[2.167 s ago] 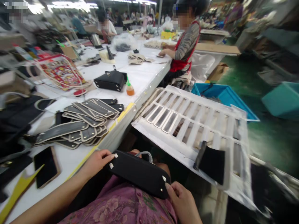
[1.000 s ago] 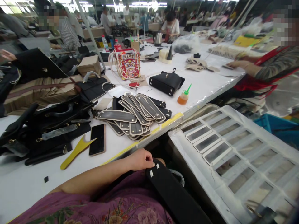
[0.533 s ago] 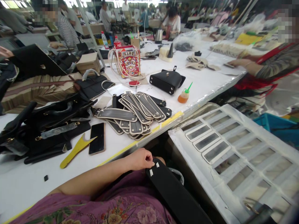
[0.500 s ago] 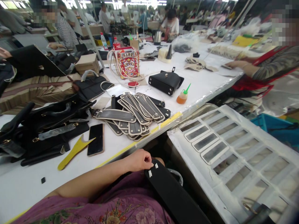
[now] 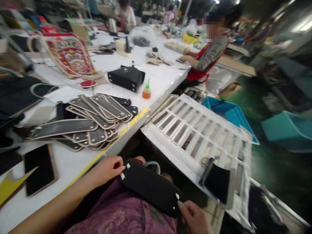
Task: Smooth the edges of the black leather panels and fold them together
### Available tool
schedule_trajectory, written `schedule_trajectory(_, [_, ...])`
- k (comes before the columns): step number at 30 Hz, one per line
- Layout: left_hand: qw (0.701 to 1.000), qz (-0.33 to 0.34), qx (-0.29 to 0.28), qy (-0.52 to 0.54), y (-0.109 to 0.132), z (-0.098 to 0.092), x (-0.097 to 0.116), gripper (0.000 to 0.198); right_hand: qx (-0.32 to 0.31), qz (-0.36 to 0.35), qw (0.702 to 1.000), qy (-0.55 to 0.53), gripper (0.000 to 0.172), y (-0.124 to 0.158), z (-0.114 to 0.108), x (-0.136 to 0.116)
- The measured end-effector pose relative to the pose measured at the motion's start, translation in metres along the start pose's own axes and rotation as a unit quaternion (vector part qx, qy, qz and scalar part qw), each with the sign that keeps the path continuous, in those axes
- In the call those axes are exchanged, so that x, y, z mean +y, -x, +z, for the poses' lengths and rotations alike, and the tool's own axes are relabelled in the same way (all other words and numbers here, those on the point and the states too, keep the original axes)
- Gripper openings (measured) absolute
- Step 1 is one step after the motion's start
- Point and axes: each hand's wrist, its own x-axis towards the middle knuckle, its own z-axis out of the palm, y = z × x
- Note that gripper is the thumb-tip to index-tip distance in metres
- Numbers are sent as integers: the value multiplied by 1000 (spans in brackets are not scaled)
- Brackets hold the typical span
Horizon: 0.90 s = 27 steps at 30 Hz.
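1. My left hand [image 5: 107, 169] pinches one end of the black bag [image 5: 148, 188], fingers closed on its corner;
2. My right hand [image 5: 193, 217] grips the far end, fingers curled, keeping it level across my lap beside the tabletop [image 5: 73, 162].

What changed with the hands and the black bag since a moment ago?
The view swung right, so the right hand shows again, gripping the near end of the black bag. The left hand still pinches its far end by the white tabs. The bag stayed on the lap; the grey strips, phone and orange bottle have not moved.
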Motion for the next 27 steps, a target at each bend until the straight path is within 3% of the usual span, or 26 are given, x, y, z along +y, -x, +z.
schedule_trajectory(4, [994, 25, -13, -106, -7, -5, -2, 18, 5, 12, 999, -52, 39, 0, -3, 5])
schedule_trajectory(8, [965, 158, 30, -206, -6, -3, 26, 20, 17, -29, 998, -46, 36, 2, -4, 13])
schedule_trajectory(11, [937, 292, -12, -190, -2, 25, 72, 38, 31, -55, 997, -36, 36, 2, -4, 18])
schedule_trajectory(14, [904, 397, -96, -128, -4, 73, 113, 64, 35, -65, 997, -39, 35, 2, -5, 22])
schedule_trajectory(16, [890, 420, -133, -120, -8, 104, 125, 89, 34, -73, 996, -48, 35, 3, -5, 24])
schedule_trajectory(19, [881, 425, -140, -156, -16, 135, 124, 96, 27, -81, 994, -63, 35, 4, -6, 25])
schedule_trajectory(22, [877, 429, -125, -176, -18, 142, 118, 91, 14, -83, 993, -80, 37, 6, -7, 27])
schedule_trajectory(27, [878, 426, -120, -182, -13, 138, 125, 81, 11, -86, 992, -92, 37, 7, -7, 29])
